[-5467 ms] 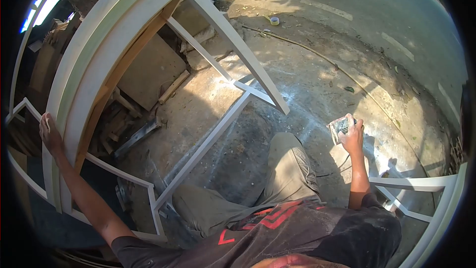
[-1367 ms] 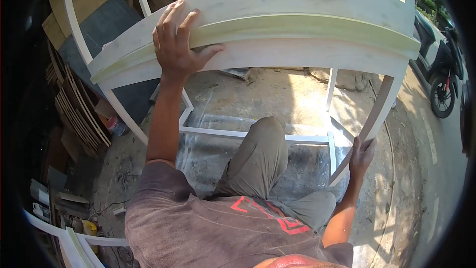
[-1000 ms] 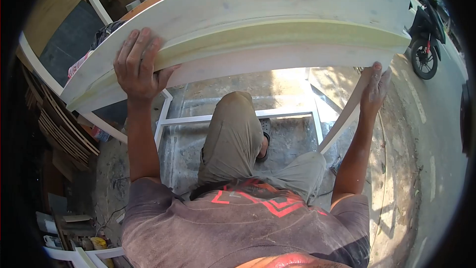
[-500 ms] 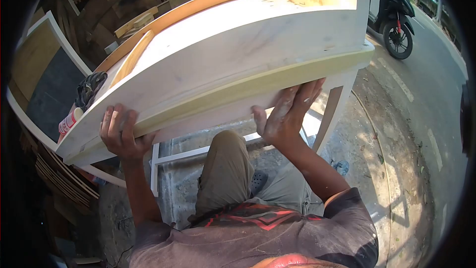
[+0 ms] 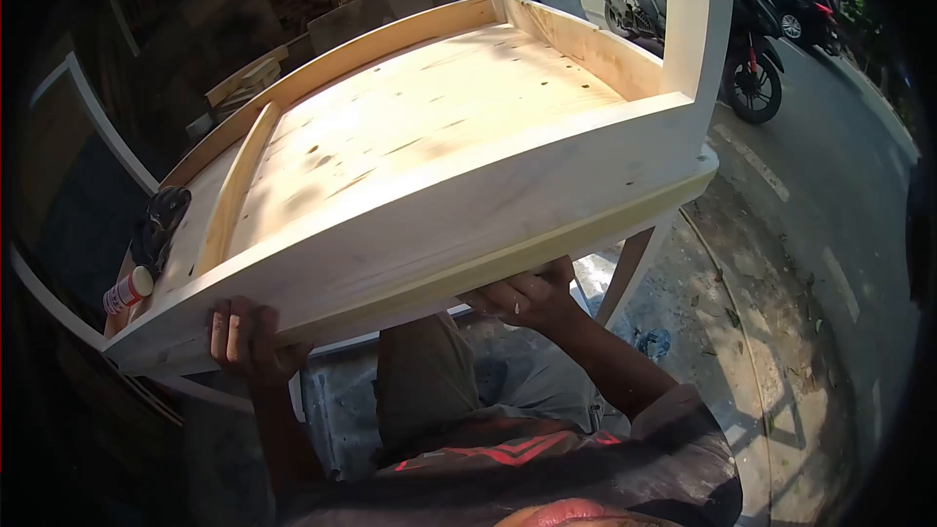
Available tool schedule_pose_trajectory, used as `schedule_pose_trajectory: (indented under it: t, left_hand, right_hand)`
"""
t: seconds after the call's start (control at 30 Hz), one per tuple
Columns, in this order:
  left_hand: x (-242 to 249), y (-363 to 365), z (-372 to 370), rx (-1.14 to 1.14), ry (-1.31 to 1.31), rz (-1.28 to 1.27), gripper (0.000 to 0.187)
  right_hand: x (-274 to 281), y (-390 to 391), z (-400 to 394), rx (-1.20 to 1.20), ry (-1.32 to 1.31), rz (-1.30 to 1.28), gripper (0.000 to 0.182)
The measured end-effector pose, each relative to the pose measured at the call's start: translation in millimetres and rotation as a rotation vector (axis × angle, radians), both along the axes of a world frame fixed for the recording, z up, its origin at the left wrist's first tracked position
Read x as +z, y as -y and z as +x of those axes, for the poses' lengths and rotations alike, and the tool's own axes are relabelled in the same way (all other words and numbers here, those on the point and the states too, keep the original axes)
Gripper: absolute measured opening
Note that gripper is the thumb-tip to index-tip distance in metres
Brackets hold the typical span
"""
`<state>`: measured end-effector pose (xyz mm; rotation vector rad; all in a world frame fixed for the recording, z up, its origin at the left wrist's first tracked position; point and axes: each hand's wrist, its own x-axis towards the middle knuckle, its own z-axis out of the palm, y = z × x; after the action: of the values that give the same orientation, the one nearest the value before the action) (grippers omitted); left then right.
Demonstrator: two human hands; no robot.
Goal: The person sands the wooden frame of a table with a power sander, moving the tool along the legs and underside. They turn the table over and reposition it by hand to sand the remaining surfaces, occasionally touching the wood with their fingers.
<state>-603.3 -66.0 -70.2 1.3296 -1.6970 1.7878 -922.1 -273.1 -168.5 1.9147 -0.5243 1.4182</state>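
A white-painted wooden frame (image 5: 410,220) stands across the view, with a pale yellowish wooden strip (image 5: 586,230) along the lower part of its front. Near the left end, my left hand (image 5: 252,344) is closed round the lower edge, its fingers lying up over the front face and the thumb lower down. My right hand (image 5: 532,298) presses against the strip from below, right of the middle, with its fingers bent. Part of those fingertips is hidden beneath the strip.
A bare wood panel (image 5: 420,102) with a divider strip (image 5: 237,185) lies inside the frame. A red-and-white bottle (image 5: 129,290) and a dark bundle (image 5: 159,229) rest at left. A white post (image 5: 695,29) rises at right. Motorbikes (image 5: 752,68) stand by the road.
My view has tilted up, showing more of the panel inside the frame. My right hand has shifted left along the strip, its stretched fingers now bent underneath. The left hand keeps its place.
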Motion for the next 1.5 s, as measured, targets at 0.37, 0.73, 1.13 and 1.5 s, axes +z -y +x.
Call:
schedule_pose_trajectory:
  t: [0.37,0.73,1.13,1.5]
  left_hand:
    - [-19.8,-0.8,9.3,0.027,-0.045,-0.04,0.067]
    - [10.4,63.6,-105.3,0.102,0.827,0.447,0.052]
    - [-4.4,37.1,-57.6,0.034,0.344,0.548,0.062]
    - [-28.0,45.8,-56.1,0.085,0.37,0.459,0.072]
  right_hand:
    - [0.1,-8.3,-8.1,0.112,-0.047,0.153,0.043]
    - [-68.4,-25.0,-114.1,0.049,0.358,0.592,0.026]
    - [-365.7,19.4,-274.7,-1.032,0.12,1.826,0.086]
    - [-474.3,36.4,-346.6,-0.937,-0.384,1.795,0.064]
